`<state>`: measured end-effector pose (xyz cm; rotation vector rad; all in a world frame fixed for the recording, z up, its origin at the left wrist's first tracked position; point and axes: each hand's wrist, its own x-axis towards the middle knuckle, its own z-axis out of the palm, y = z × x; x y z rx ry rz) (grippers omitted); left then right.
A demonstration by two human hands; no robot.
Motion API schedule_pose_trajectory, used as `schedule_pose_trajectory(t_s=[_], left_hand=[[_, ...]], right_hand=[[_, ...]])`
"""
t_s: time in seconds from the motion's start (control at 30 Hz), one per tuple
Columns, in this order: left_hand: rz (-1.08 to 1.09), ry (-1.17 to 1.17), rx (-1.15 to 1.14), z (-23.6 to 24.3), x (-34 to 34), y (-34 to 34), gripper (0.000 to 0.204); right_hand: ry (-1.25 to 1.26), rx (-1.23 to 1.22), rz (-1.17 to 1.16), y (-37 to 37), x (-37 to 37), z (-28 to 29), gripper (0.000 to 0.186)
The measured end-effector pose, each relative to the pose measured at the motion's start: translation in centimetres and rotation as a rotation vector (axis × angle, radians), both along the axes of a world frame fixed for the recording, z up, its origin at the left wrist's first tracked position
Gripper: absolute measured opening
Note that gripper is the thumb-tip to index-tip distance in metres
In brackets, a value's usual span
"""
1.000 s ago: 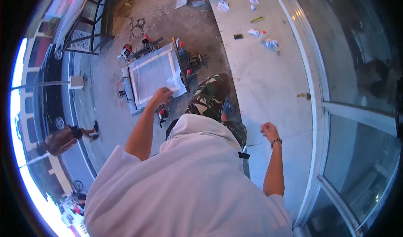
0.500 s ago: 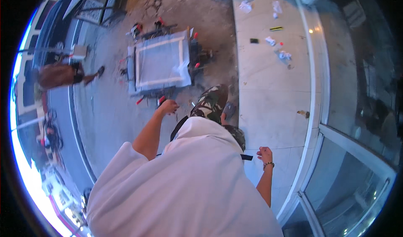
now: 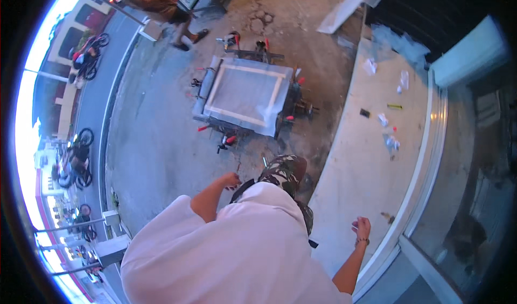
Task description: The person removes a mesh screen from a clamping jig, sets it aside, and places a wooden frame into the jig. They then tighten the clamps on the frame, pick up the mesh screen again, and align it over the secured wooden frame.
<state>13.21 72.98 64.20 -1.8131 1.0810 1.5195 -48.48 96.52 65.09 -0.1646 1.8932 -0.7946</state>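
My left hand [image 3: 231, 181] hangs beside my left thigh with its fingers loosely bent and nothing seen in it. Out to the right, above the pale tiled step, is my right hand [image 3: 362, 227], its fingers half curled and slightly apart, a bead bracelet on the wrist. Neither hand touches anything. Ahead of me stands a dark metal work stand [image 3: 245, 124] with several red-handled clamps [image 3: 230, 140] round its sides. A translucent sheet [image 3: 242, 91] with a pale rectangular frame lies on top, and a wrapped roll [image 3: 205, 93] runs along its left side.
The tiled step [image 3: 344, 180] has crumpled paper [image 3: 383, 120], a yellow-black tool [image 3: 394, 107] and a small dark block [image 3: 364, 112] on it. Glass doors with a pale frame [image 3: 428, 263] line the right. A person in brown [image 3: 151, 2] is at the far left; motorbikes [image 3: 77, 161] are on the road.
My view has turned, so the stand shows farther right and lower. The person in brown appears farther up the picture, nearer the top. Both my hands have swung a little and remain unloaded.
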Motion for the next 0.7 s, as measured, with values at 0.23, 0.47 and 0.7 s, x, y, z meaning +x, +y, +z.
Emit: schedule_pose_trajectory(t_s=[0.23,0.47,0.7], left_hand=[[-0.112,0.108,-0.342,-2.3,-6.4,-8.8,0.032],[-0.304,0.359,-0.560,-7.7,-7.7,-13.1,0.046],[0.221,0.357,-0.467,-1.0,-2.9,-3.6,0.033]], right_hand=[[0.077,0.059,0.059,3.8,-1.4,-3.7,0.018],[0.064,-0.002,-0.036,10.9,5.6,-9.2,0.015],[0.249,0.075,0.309,3.7,7.8,-1.1,0.024]])
